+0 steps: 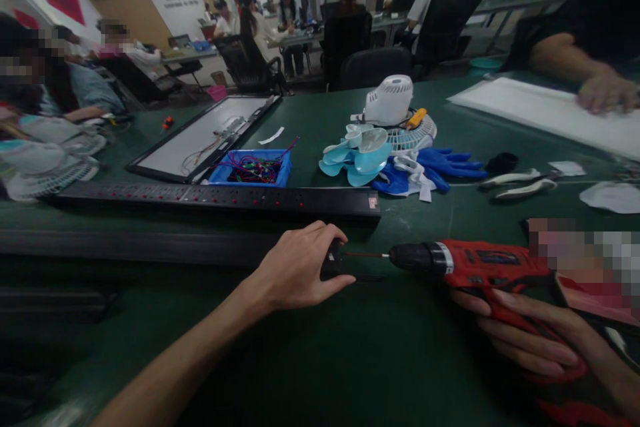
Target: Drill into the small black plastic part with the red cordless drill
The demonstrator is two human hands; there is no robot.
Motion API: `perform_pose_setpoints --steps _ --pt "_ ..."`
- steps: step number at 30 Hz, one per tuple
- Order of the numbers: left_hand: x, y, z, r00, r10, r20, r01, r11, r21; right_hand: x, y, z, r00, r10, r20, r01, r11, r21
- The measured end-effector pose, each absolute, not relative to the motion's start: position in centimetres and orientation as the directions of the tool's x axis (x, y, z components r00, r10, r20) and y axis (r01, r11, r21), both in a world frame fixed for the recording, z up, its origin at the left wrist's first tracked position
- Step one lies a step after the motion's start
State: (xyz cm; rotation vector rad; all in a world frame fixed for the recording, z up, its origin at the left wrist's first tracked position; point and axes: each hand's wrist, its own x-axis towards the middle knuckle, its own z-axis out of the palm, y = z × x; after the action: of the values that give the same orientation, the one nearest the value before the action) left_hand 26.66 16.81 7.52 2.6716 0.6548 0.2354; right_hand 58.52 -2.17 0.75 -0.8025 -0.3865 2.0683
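Observation:
My left hand [295, 271] is closed around the end of a long black bar [150, 247] that lies across the green table [350, 360]. Thumb and fingers pinch the bar's black end cap [331, 265]. My right hand [540, 340] grips a red and black cordless drill [470, 263] by its handle, with the fingers curled under it. The drill lies level and its thin bit [365, 255] points left into the end cap.
A black power strip [215, 200] runs behind the bar. Beyond it lie a blue bin of wires [253, 168], a flat panel [200, 140], a dismantled fan with pale blue blades [360, 157], blue gloves [445, 167] and pliers [520, 183]. Another person's arm [585, 73] rests at the far right.

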Motion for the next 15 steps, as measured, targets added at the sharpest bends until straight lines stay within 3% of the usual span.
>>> perform_pose_setpoints --steps 4,15 --pt "26.65 16.80 7.63 0.878 0.473 0.066 0.412 -0.820 0.397 58.22 -1.93 1.07 -0.486 0.815 -0.316 -0.640 -0.578 -0.507" --pt "26.63 16.82 7.70 0.871 0.488 0.051 0.426 -0.805 0.414 57.57 -2.05 1.43 -0.456 0.831 -0.318 -0.653 -0.556 -0.515"
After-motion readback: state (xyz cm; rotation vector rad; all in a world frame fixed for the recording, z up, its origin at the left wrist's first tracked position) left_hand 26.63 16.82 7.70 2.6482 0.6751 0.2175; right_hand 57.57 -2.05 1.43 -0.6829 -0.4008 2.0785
